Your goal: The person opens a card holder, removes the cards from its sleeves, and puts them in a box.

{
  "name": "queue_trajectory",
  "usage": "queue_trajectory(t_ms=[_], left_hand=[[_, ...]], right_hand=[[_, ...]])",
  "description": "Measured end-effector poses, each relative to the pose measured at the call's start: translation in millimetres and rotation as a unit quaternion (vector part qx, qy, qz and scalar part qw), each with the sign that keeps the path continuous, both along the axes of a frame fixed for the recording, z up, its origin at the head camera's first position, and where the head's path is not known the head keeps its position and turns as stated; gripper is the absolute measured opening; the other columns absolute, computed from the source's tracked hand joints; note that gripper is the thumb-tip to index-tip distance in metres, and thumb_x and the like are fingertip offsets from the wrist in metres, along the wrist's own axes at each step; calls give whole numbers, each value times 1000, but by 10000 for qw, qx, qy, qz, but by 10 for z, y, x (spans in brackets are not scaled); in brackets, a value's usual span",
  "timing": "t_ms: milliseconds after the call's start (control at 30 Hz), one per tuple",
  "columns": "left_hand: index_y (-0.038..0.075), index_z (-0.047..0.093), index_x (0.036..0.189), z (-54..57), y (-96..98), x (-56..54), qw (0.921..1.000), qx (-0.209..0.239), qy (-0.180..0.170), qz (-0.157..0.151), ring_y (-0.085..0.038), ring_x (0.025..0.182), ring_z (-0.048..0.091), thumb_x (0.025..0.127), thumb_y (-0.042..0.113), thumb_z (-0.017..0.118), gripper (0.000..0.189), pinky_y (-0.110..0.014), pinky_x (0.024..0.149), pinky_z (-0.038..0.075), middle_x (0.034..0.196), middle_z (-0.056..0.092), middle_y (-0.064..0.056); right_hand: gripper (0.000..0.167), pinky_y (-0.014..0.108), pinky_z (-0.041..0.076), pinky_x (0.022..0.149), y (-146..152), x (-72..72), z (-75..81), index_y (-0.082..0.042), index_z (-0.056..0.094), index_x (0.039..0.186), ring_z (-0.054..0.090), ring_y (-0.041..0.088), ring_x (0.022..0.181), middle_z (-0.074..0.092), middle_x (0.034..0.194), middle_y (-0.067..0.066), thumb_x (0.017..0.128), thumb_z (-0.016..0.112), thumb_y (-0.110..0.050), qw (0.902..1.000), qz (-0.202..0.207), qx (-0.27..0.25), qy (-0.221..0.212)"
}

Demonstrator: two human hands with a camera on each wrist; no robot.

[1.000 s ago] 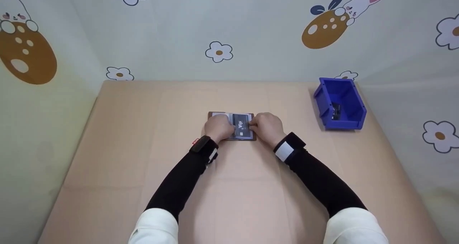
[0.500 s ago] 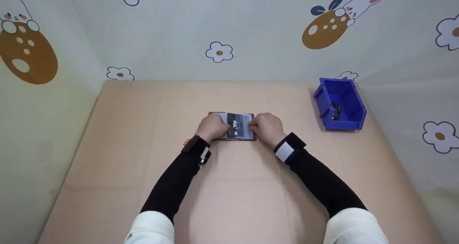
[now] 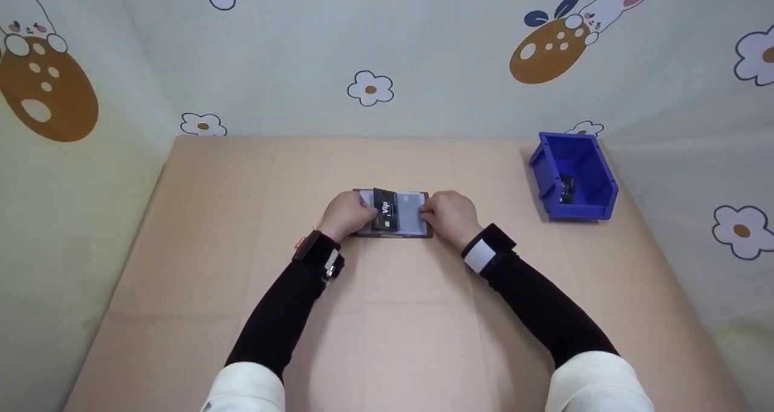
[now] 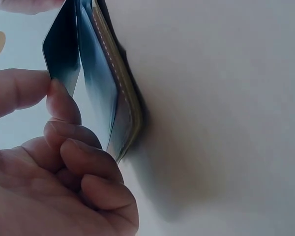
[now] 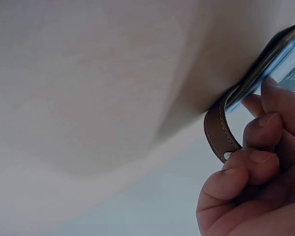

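A brown card holder [image 3: 413, 235] lies spread on the table, with clear plastic sleeves [image 3: 412, 209] inside. My left hand [image 3: 347, 213] pinches a dark card [image 3: 386, 210] marked "Vip" between thumb and index finger. In the left wrist view the card [image 4: 64, 54] stands tilted away from the sleeves, the other fingers curled below it. My right hand [image 3: 452, 217] pinches the sleeve edge at the holder's right side. The right wrist view shows the holder's brown strap [image 5: 217, 130] with a snap stud, beside the curled fingers of my right hand [image 5: 265, 167].
A blue bin [image 3: 574, 176] stands at the table's back right, with a dark card-like item [image 3: 566, 188] in it. The table [image 3: 242, 248] has a light tan cover. Behind it rises a patterned cloth wall [image 3: 290, 61].
My left hand has moved left, drawing the Vip card leftward off the right-hand sleeve and tilting it up. The right hand stays at the holder's right edge.
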State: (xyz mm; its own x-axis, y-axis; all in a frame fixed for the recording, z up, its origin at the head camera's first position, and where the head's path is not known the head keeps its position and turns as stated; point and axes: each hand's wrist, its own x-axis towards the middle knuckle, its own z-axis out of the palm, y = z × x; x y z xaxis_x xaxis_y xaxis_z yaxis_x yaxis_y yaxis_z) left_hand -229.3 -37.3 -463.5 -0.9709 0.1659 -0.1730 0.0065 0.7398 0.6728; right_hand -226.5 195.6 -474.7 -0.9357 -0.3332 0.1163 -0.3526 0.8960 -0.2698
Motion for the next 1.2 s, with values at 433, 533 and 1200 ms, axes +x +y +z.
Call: queue_trajectory(t_ms=[433,533,1200], left_hand=[[16,40,55,72,-152,17,9983,488,-319,-4,-12,51,43,85,15,60,36,-23,47,34,56,45,2],[15,40,55,108,-180,17,9971,656,-383,1,-12,52,41,86,15,60,36,-24,50,32,55,42,4],[14,46,61,283,-249,-6,9922,1104,-571,34,-11,58,41,90,19,64,35,-25,56,34,61,42,5]], right_hand=[[12,45,53,71,9,7,4,-13,81,94,68,30,84,73,90,6,83,79,-16,9999,59,-44,72],[12,46,53,72,5,8,6,-12,80,94,68,30,85,73,90,6,83,79,-16,9999,32,-72,85],[15,43,51,72,36,-13,48,-11,80,99,66,27,83,72,89,6,87,76,-20,9998,120,-72,-138]])
